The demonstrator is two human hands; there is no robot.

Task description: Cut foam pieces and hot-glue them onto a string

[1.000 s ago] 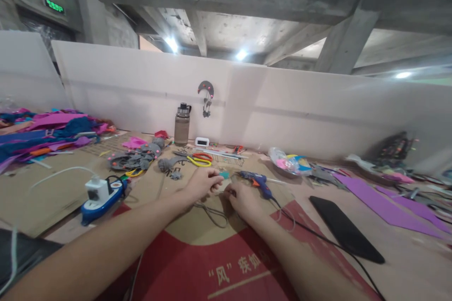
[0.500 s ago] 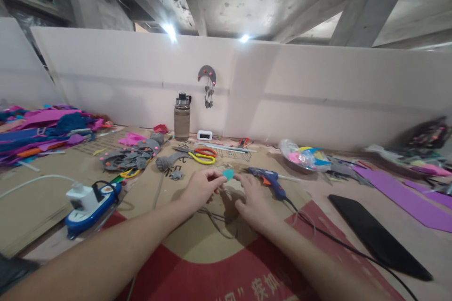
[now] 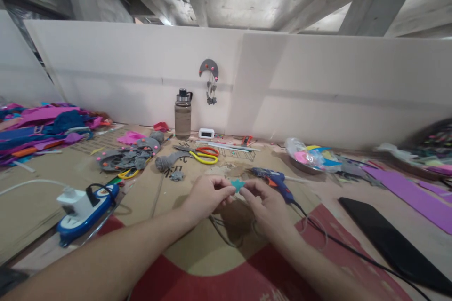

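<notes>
A small teal star-shaped felt piece (image 3: 238, 184) is held just above the cardboard-covered table, pinched from both sides. My left hand (image 3: 206, 196) grips its left edge with thumb and fingers closed. My right hand (image 3: 266, 204) pinches its right edge. Thin grey cords (image 3: 226, 237) lie on the cardboard under my hands. A blue hot glue gun (image 3: 277, 181) rests just beyond my right hand, its black cable (image 3: 353, 251) trailing to the right.
Yellow and orange scissors (image 3: 203, 154), grey felt pieces (image 3: 130, 157), a water bottle (image 3: 182, 114) and a small white clock (image 3: 206, 133) sit further back. A blue power strip with a white charger (image 3: 83, 207) lies left. A black oblong sheet (image 3: 386, 240) and purple felt (image 3: 406, 193) lie right.
Both hands lifted off the cardboard and came together on the teal piece; my right hand now pinches it too. The camera tilted slightly down and left.
</notes>
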